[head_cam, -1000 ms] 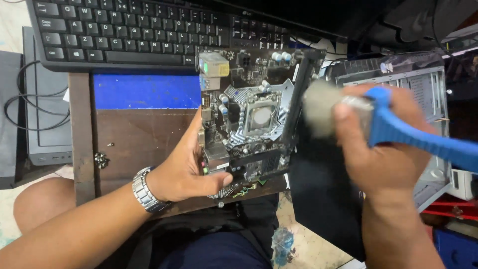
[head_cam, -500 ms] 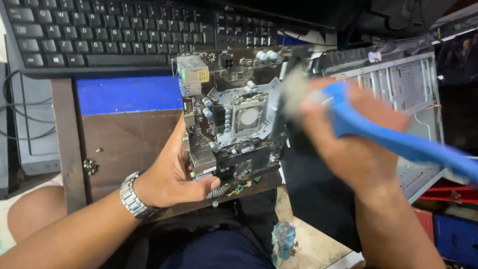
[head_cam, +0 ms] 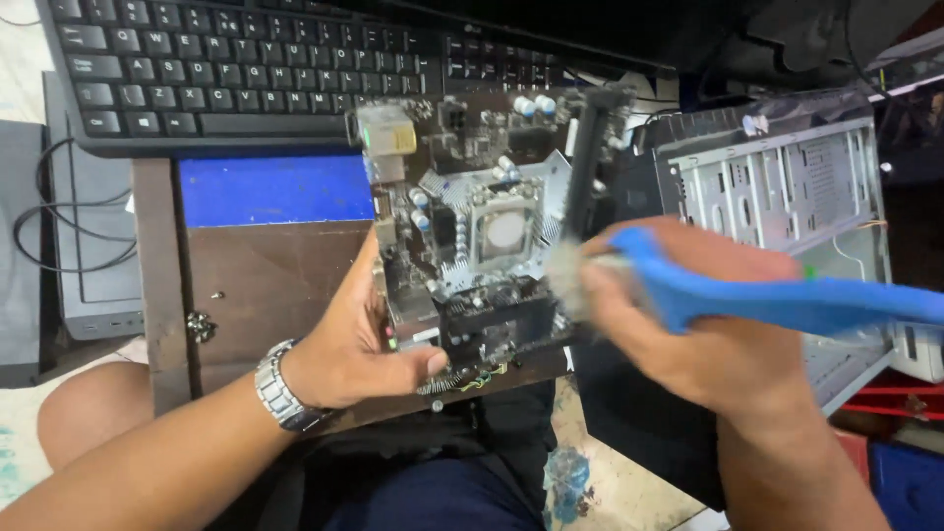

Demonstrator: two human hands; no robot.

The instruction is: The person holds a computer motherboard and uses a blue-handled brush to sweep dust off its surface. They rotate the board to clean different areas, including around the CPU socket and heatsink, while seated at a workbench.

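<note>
Your left hand (head_cam: 359,349) gripped the motherboard (head_cam: 482,236) over the surface's (head_cam: 265,275) near edge. Your right hand (head_cam: 708,324) clutched a blue brush (head_cam: 777,300), bristles at the board's right side. Dusting looked partway; the far end seemed left.

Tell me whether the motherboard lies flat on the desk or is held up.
Held up, tilted. The left hand grips the motherboard at its lower edge, above the wooden desk, while the right hand holds a blue brush against it.

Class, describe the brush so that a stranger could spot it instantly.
Start at the black keyboard, then drop to the motherboard below it. At its right edge, the right hand grips the brush: the only bright blue handle, tipped with pale bristles.
</note>
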